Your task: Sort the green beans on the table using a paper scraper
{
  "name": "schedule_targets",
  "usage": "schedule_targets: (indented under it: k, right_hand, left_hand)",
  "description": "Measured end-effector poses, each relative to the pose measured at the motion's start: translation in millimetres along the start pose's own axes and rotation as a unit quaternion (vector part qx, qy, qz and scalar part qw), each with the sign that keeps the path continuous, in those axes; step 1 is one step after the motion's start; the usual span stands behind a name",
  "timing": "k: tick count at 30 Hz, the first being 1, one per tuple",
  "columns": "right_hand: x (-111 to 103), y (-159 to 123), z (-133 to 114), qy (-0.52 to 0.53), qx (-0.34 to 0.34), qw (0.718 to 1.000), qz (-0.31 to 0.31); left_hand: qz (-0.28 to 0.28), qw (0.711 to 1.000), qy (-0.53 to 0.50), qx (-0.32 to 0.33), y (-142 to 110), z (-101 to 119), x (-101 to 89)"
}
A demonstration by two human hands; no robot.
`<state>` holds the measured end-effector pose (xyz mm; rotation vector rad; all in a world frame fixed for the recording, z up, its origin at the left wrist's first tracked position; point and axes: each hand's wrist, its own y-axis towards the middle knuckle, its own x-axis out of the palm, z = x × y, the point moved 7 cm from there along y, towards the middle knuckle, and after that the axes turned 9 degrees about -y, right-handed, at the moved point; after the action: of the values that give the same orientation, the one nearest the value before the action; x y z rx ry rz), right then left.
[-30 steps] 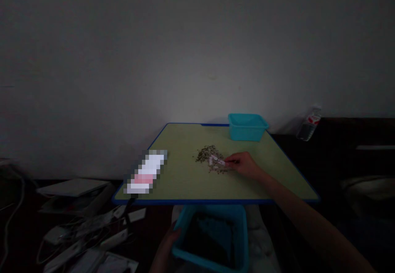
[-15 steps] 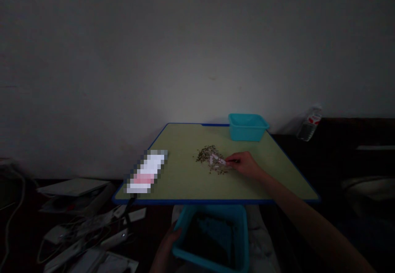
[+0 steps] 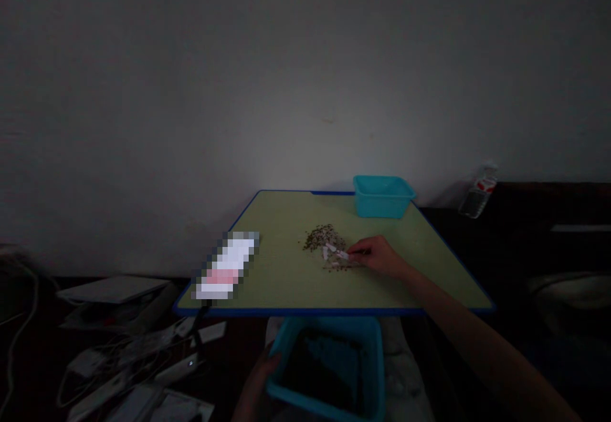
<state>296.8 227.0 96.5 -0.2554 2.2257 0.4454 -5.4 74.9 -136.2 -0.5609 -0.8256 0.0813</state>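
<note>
A heap of small dark grains [image 3: 324,240] lies in the middle of a green table [image 3: 286,275] with a blue rim. My right hand [image 3: 379,255] rests on the table just right of the heap, fingers pinched on a small white card [image 3: 337,254] whose edge is in the grains. Below the table's front edge, my left hand [image 3: 260,371] grips the left rim of a turquoise bin [image 3: 375,365] with dark contents inside.
A second, smaller turquoise bin [image 3: 382,195] stands at the table's far right corner. A blurred white-and-pink object [image 3: 226,266] lies at the table's left side. Papers and cables [image 3: 128,365] litter the floor at left. A plastic bottle [image 3: 477,193] leans at the right by the wall.
My right hand with the white card has shifted a little toward me across the grains. The left hand and the bin have stayed put.
</note>
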Motion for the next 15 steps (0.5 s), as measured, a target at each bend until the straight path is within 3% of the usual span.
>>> schedule_targets:
  k: [9,15]
  right_hand:
    - [2,1,5,0.02,0.01,1.0,0.002]
    - [1,1,4,0.013,0.008,1.0,0.0]
  left_hand:
    - [-0.014,1.0,-0.017,0.007,-8,0,10.0]
    - [0.0,0.999,0.025,0.02,-3,6,3.3]
